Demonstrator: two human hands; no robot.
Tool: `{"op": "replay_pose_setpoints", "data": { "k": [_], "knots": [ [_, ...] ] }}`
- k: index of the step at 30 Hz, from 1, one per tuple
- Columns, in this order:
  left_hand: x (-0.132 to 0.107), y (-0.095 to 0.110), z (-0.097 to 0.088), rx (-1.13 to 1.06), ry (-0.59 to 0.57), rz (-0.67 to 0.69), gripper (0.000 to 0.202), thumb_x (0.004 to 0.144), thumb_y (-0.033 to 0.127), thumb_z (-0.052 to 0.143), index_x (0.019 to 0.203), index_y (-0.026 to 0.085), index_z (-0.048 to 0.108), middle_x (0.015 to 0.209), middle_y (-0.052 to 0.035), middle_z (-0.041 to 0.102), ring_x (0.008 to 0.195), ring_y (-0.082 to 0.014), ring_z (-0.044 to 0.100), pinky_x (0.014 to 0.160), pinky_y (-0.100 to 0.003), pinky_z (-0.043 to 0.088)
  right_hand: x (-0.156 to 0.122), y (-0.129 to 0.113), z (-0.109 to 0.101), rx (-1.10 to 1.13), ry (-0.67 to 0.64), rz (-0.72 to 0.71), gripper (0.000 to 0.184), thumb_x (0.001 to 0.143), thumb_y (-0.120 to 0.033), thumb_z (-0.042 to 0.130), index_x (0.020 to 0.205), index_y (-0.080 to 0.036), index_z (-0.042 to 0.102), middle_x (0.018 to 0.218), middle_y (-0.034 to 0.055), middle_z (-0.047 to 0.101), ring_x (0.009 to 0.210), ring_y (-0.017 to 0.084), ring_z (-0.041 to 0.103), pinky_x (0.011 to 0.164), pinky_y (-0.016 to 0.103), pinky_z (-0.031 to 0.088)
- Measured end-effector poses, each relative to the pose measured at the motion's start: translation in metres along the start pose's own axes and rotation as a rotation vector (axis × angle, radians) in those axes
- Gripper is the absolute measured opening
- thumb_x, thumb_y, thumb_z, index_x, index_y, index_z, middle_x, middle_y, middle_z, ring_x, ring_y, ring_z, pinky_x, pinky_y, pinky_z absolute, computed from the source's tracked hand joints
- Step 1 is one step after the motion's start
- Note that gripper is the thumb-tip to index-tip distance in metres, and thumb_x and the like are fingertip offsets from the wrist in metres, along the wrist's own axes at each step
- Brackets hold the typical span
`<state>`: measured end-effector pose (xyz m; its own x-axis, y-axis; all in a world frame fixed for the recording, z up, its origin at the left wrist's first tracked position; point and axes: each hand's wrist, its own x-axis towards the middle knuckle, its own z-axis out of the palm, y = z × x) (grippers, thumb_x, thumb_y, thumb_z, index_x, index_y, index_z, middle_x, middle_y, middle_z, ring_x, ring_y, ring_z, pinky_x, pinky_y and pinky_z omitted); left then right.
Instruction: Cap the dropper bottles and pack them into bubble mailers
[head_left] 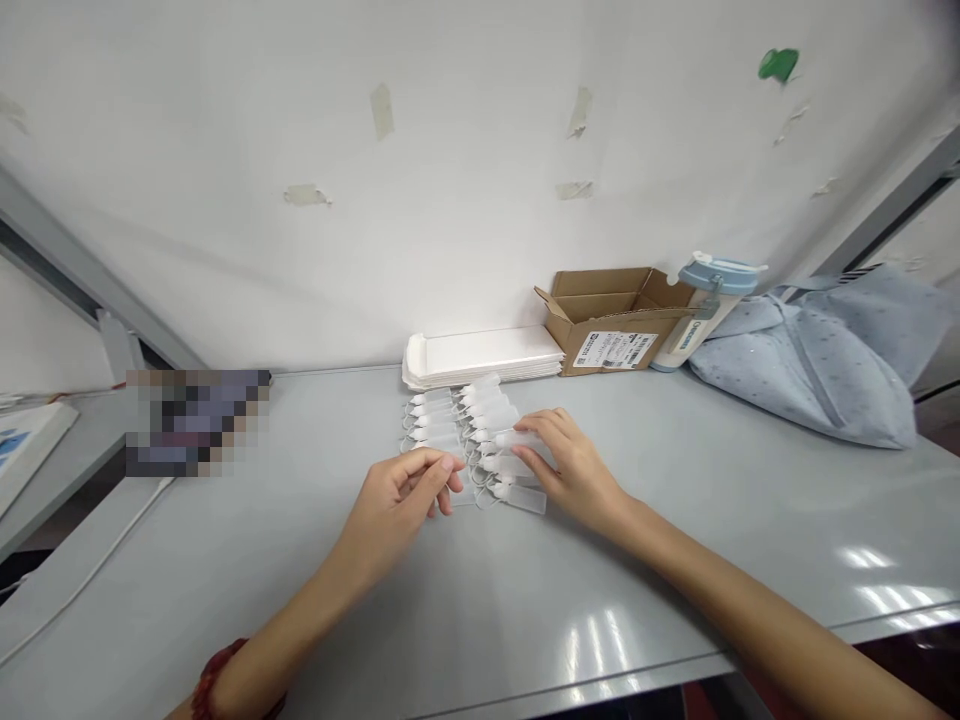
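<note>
Two rows of small translucent plastic squeeze bottles [480,415] with white caps lie side by side on the grey table [675,520]. My left hand [397,505] rests at the near left end of the rows, fingers curled together against the nearest bottles. My right hand [566,465] lies over the right row, its fingers spread and pressing on several bottles. Whether the left fingers hold a bottle is hidden.
A stack of flat white trays [484,355] stands behind the bottles by the wall. To its right are an open cardboard box [611,315], a light blue lidded bottle [705,310] and a pale blue fabric bag [817,365]. A white cable [90,575] runs along the left.
</note>
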<state>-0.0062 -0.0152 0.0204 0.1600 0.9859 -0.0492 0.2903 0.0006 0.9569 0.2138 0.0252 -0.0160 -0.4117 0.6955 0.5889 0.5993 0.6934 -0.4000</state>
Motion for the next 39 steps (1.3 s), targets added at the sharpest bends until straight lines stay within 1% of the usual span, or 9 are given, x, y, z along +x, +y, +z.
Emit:
{"op": "replay_pose_setpoints", "data": {
  "k": [10, 14, 16, 18, 22, 28, 32, 36, 39],
  "knots": [
    [-0.001, 0.002, -0.001, -0.014, 0.01, 0.015, 0.029, 0.087, 0.042, 0.049, 0.078, 0.019, 0.064, 0.071, -0.0001, 0.062, 0.059, -0.0116, 0.053, 0.055, -0.024, 0.04, 0.0, 0.001, -0.002, -0.008, -0.026, 0.077, 0.018, 0.091, -0.025, 0.045, 0.107, -0.019, 0.052, 0.104, 0.0108, 0.054, 0.1, 0.022, 0.053, 0.084, 0.038, 0.048],
    [-0.001, 0.003, -0.001, -0.017, 0.011, 0.014, 0.028, 0.087, 0.041, 0.049, 0.078, 0.019, 0.064, 0.071, -0.0004, 0.062, 0.059, -0.0121, 0.054, 0.055, -0.024, 0.04, 0.002, 0.004, -0.006, -0.056, -0.03, 0.242, 0.02, 0.092, -0.032, 0.043, 0.099, -0.018, 0.055, 0.099, 0.0099, 0.057, 0.077, 0.019, 0.057, 0.066, 0.034, 0.05],
    [-0.001, 0.003, -0.001, -0.02, 0.015, 0.017, 0.028, 0.087, 0.041, 0.049, 0.077, 0.019, 0.064, 0.072, -0.0004, 0.062, 0.059, -0.0121, 0.054, 0.055, -0.024, 0.041, 0.003, 0.005, -0.007, -0.036, -0.018, 0.273, 0.021, 0.092, -0.033, 0.042, 0.092, -0.018, 0.056, 0.092, 0.0083, 0.058, 0.064, 0.015, 0.055, 0.058, 0.031, 0.048],
    [-0.001, 0.003, 0.0, -0.017, 0.022, 0.015, 0.028, 0.086, 0.041, 0.049, 0.078, 0.019, 0.064, 0.072, -0.0003, 0.062, 0.059, -0.0122, 0.054, 0.054, -0.024, 0.041, 0.004, 0.004, -0.007, 0.023, -0.008, 0.251, 0.02, 0.091, -0.031, 0.043, 0.087, -0.018, 0.057, 0.086, 0.0067, 0.057, 0.062, 0.014, 0.053, 0.053, 0.028, 0.046],
    [-0.001, 0.002, 0.0, -0.017, 0.027, 0.019, 0.028, 0.086, 0.042, 0.049, 0.079, 0.019, 0.064, 0.071, -0.0004, 0.062, 0.059, -0.0125, 0.054, 0.055, -0.025, 0.041, 0.005, -0.002, -0.008, 0.124, -0.02, 0.207, 0.015, 0.09, -0.028, 0.046, 0.087, -0.018, 0.057, 0.082, 0.0055, 0.055, 0.069, 0.015, 0.054, 0.048, 0.024, 0.044],
    [-0.001, 0.004, 0.0, -0.018, 0.024, 0.024, 0.028, 0.086, 0.04, 0.049, 0.078, 0.019, 0.064, 0.071, -0.0005, 0.062, 0.058, -0.0123, 0.054, 0.056, -0.025, 0.041, 0.004, -0.005, -0.009, 0.145, -0.04, 0.124, 0.012, 0.091, -0.02, 0.045, 0.09, -0.018, 0.057, 0.081, 0.0037, 0.056, 0.071, 0.013, 0.054, 0.06, 0.025, 0.047],
    [-0.002, 0.005, 0.0, -0.026, 0.036, 0.03, 0.027, 0.086, 0.04, 0.049, 0.079, 0.019, 0.064, 0.07, -0.0002, 0.061, 0.058, -0.0117, 0.054, 0.054, -0.024, 0.04, 0.016, 0.017, -0.007, -0.035, 0.009, -0.001, 0.013, 0.091, -0.017, 0.042, 0.093, -0.017, 0.055, 0.086, 0.0056, 0.057, 0.076, 0.014, 0.056, 0.068, 0.027, 0.048],
    [-0.002, 0.005, -0.001, -0.051, 0.042, 0.045, 0.027, 0.086, 0.039, 0.049, 0.078, 0.018, 0.065, 0.071, -0.0006, 0.062, 0.058, -0.0117, 0.054, 0.054, -0.024, 0.041, 0.053, 0.051, -0.005, -0.163, -0.008, -0.02, 0.018, 0.09, -0.013, 0.04, 0.091, -0.016, 0.057, 0.092, 0.0104, 0.058, 0.085, 0.02, 0.055, 0.075, 0.034, 0.045],
    [-0.001, 0.005, -0.002, -0.062, 0.048, 0.038, 0.027, 0.086, 0.039, 0.049, 0.08, 0.018, 0.065, 0.069, -0.0007, 0.062, 0.058, -0.0123, 0.055, 0.054, -0.024, 0.041, 0.082, 0.071, -0.002, -0.251, -0.074, -0.013, 0.014, 0.083, -0.01, 0.049, 0.087, -0.016, 0.061, 0.089, 0.0105, 0.06, 0.087, 0.023, 0.054, 0.076, 0.036, 0.042]
  ]
}}
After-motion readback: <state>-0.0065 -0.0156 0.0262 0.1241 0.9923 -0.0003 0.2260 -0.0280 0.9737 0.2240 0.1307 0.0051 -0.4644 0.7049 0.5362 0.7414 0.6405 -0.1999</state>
